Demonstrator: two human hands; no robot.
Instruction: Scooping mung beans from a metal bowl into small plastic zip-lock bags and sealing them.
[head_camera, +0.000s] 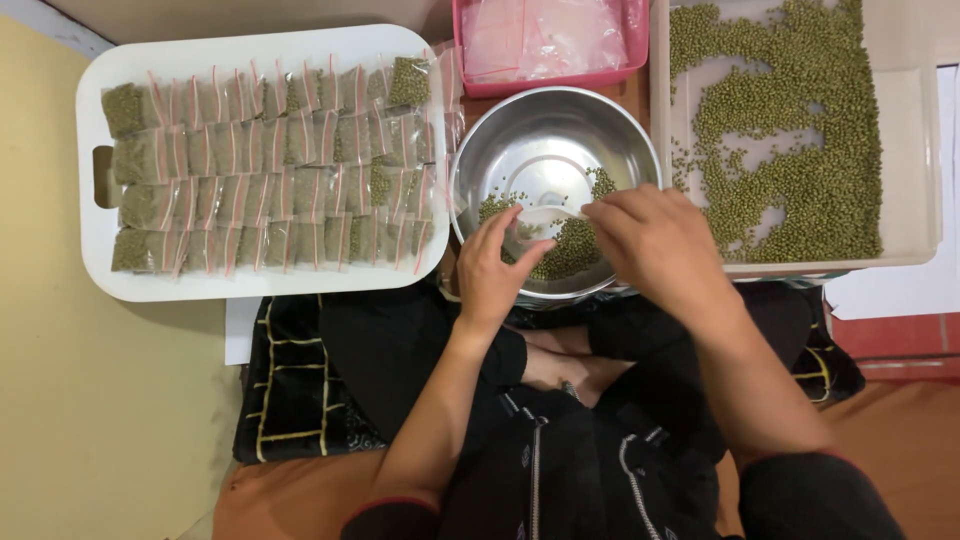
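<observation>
A steel bowl (545, 140) holding some green beans (572, 250) sits in front of me. Over its near rim both hands hold a small clear plastic bag (545, 215). My left hand (495, 275) pinches the bag's lower left edge. My right hand (655, 240) grips its right side with the fingertips. The bag's mouth seems spread between them; whether beans are inside it is unclear.
A white tray (95, 110) at the left carries rows of filled, sealed bean bags (270, 170). A beige tray (910, 130) at the right holds loose green beans (800, 130). A pink basket (555, 80) of empty bags stands behind the bowl. My crossed legs sit below.
</observation>
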